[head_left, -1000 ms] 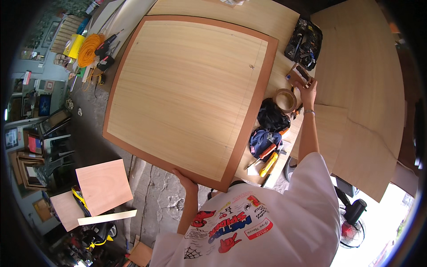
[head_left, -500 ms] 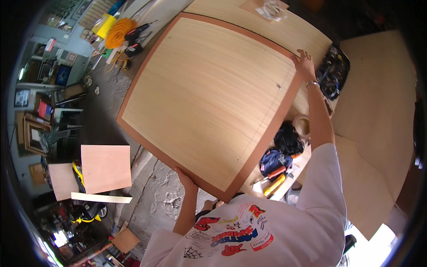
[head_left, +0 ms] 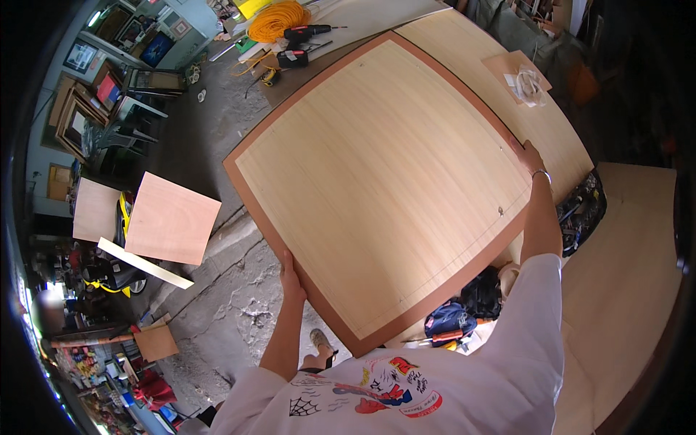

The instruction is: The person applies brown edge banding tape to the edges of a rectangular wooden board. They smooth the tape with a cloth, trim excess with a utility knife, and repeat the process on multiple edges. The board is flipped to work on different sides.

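A large square plywood panel (head_left: 377, 188) with a pale wood face and a reddish-brown border lies tilted across the middle of the view. My left hand (head_left: 291, 281) grips its left edge, thumb toward the upper side and the other fingers mostly hidden beneath. On the right edge, near the right corner, my right hand (head_left: 529, 156) is closed around the border. A metal bracelet (head_left: 541, 173) circles that wrist. Small marks and a thin pencil-like line run near the panel's near right side. The panel's far part overlaps a pale wooden worktop (head_left: 464, 45).
An orange coiled cord (head_left: 278, 22) and a power drill (head_left: 308, 32) lie at the far left. Masking-tape-like rolls (head_left: 531, 87) rest on the worktop. A dark blue bag (head_left: 448, 322) sits below the panel. Square plywood pieces (head_left: 174, 217) stand left, above cracked concrete floor (head_left: 239, 319).
The view has turned, and the panel appears shifted right and down. My right hand, its fingers spread at the corner before, now wraps the edge farther up. My left hand keeps its grip.
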### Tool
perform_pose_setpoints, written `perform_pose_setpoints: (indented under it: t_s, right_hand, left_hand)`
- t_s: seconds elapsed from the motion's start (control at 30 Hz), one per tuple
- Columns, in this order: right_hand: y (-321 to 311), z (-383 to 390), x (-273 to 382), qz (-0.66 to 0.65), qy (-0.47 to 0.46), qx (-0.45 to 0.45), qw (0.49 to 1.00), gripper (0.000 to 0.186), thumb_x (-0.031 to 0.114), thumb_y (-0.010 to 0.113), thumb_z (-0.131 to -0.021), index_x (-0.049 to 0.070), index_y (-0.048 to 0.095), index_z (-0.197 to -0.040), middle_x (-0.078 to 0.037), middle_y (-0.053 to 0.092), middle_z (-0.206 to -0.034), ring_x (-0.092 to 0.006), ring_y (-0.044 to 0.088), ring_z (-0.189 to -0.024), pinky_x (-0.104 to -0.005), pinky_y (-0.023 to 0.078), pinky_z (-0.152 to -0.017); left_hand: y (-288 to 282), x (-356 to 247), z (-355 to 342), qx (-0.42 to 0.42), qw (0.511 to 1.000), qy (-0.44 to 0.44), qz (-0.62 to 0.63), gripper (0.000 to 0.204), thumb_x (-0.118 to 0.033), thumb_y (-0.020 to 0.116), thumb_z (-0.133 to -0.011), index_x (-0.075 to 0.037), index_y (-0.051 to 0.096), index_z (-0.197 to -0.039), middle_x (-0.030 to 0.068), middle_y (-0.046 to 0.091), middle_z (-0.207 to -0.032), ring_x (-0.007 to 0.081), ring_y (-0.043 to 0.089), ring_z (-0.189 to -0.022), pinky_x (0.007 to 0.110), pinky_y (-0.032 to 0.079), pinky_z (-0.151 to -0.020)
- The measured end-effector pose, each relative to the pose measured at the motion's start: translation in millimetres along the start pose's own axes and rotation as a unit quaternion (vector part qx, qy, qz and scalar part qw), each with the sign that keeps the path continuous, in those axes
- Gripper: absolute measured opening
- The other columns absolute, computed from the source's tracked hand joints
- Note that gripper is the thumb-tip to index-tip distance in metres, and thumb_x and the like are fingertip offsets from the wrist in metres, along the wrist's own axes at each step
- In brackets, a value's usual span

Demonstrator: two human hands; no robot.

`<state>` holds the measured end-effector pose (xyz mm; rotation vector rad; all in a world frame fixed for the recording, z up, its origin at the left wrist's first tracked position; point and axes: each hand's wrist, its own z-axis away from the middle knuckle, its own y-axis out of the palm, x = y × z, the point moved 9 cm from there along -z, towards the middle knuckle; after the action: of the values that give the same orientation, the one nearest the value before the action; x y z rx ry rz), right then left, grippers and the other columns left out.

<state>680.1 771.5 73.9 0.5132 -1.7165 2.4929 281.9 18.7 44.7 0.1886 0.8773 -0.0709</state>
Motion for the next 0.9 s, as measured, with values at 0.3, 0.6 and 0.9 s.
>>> perform_pose_setpoints:
  t_s: [0.3,0.6,0.9]
  right_hand:
    - [-30,16,24,-0.049,-0.028,0.058,0.997,0.101,0.084,0.037,-0.093,-0.007,0.069,-0.121,-0.031,0.066,-0.13,-0.0431,0.06,-0.13,-0.0458,0.042,-0.111]
    - [-111,109,35,-0.279,-0.044,0.069,0.957,0.082,0.068,0.055,-0.099,-0.008,0.069,-0.125,-0.017,0.074,-0.119,-0.0223,0.067,-0.112,-0.0337,0.049,-0.101]
    - [-128,278,61,-0.564,-0.099,0.133,0.809,0.073,0.052,0.068,-0.098,-0.003,0.055,-0.145,-0.008,0.063,-0.139,-0.0147,0.058,-0.124,-0.0308,0.047,-0.106]
  left_hand:
    - [-17,-22,14,-0.063,0.994,0.05,-0.072,0.088,-0.056,0.075,-0.092,0.014,0.048,-0.139,0.0201,0.065,-0.129,0.0288,0.065,-0.116,0.037,0.055,-0.1]
    - [-41,-69,10,-0.058,0.991,0.084,-0.082,0.086,-0.061,0.073,-0.091,0.012,0.057,-0.133,0.0158,0.069,-0.125,0.0237,0.068,-0.11,0.035,0.057,-0.092]
    - [-70,-316,-67,0.026,0.954,0.231,-0.19,0.073,-0.062,0.061,-0.099,0.002,0.062,-0.133,0.0083,0.073,-0.111,0.0194,0.071,-0.097,0.033,0.059,-0.084]
